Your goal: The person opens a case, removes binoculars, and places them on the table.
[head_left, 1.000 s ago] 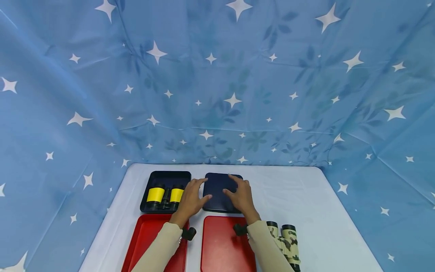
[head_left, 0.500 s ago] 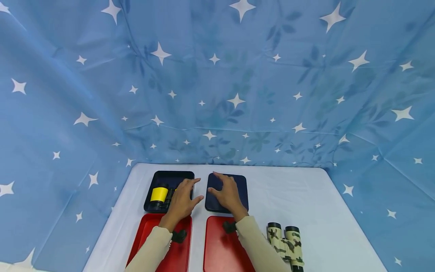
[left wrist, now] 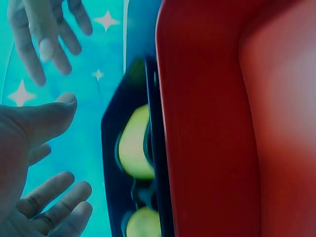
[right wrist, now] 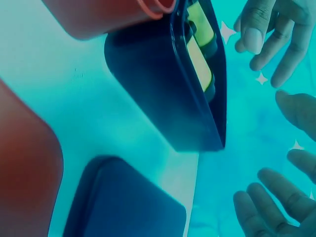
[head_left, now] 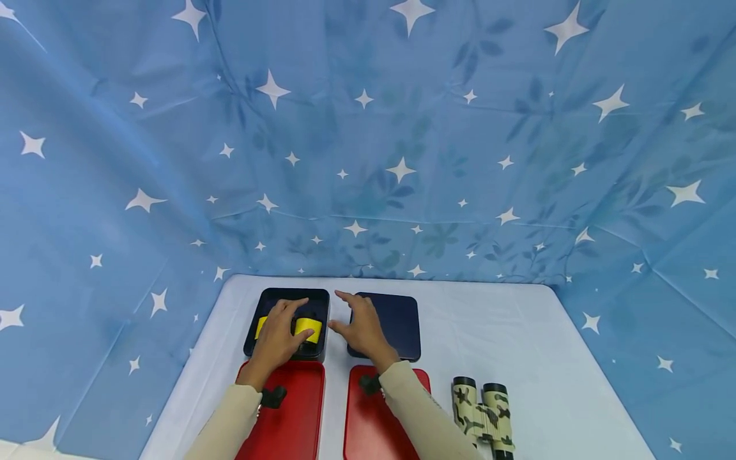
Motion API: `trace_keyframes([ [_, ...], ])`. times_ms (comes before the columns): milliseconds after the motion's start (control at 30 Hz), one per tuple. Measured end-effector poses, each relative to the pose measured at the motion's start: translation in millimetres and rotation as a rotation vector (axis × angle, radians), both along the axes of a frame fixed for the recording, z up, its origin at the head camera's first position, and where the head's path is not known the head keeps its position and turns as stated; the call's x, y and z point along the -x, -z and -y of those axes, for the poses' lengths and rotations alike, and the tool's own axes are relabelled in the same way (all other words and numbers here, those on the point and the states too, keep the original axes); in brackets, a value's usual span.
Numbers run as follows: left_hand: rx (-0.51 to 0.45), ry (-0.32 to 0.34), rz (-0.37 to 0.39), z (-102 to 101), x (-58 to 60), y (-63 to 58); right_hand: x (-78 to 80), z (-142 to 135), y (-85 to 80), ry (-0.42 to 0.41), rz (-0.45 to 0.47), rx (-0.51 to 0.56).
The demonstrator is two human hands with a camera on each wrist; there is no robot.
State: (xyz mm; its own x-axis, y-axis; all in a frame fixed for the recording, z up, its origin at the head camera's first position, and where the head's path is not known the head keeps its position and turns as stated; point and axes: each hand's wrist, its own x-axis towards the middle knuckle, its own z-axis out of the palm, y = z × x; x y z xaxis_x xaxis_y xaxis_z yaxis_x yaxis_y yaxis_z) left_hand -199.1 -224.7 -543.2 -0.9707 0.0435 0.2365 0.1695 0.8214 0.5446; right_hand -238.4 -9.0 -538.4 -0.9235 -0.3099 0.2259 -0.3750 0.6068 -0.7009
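In the head view my left hand (head_left: 275, 337) hovers over the dark box (head_left: 290, 292) with its fingers spread and holds nothing. Black-and-yellow binoculars (head_left: 307, 327) lie inside that box, partly covered by the hand; in the left wrist view their yellow barrels (left wrist: 134, 143) show past the box wall. Between the dark box and the flat navy lid (head_left: 398, 322), my right hand (head_left: 363, 329) hangs with thumb and fingers apart, also holding nothing. Both palms face each other across a gap, as the right wrist view confirms with the right hand (right wrist: 291, 197) below the left.
A red box (head_left: 296, 415) stands nearer me, right in front of the dark one. Beside it lies a red lid (head_left: 368, 415), partly under my right sleeve. Camouflage binoculars (head_left: 487, 415) rest on the white table (head_left: 552, 370) at right. A starry blue curtain (head_left: 368, 140) surrounds the table.
Both hands have moved left together, from around the navy lid toward the dark box. The view has shifted slightly. The boxes, lids and binoculars stay where they were.
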Motion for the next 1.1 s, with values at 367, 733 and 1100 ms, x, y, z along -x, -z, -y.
trace_keyframes([
  [367,0.032,-0.017,0.012,43.0,-6.2,-1.5,-3.8,26.3,4.1,-0.078,0.032,-0.065],
  [733,0.140,0.003,0.048,64.9,-4.3,4.6,-6.5,49.1,7.7,-0.149,0.054,-0.103],
  [1100,0.166,0.000,0.126,70.6,-2.7,12.4,-5.1,60.1,19.6,-0.197,0.055,-0.185],
])
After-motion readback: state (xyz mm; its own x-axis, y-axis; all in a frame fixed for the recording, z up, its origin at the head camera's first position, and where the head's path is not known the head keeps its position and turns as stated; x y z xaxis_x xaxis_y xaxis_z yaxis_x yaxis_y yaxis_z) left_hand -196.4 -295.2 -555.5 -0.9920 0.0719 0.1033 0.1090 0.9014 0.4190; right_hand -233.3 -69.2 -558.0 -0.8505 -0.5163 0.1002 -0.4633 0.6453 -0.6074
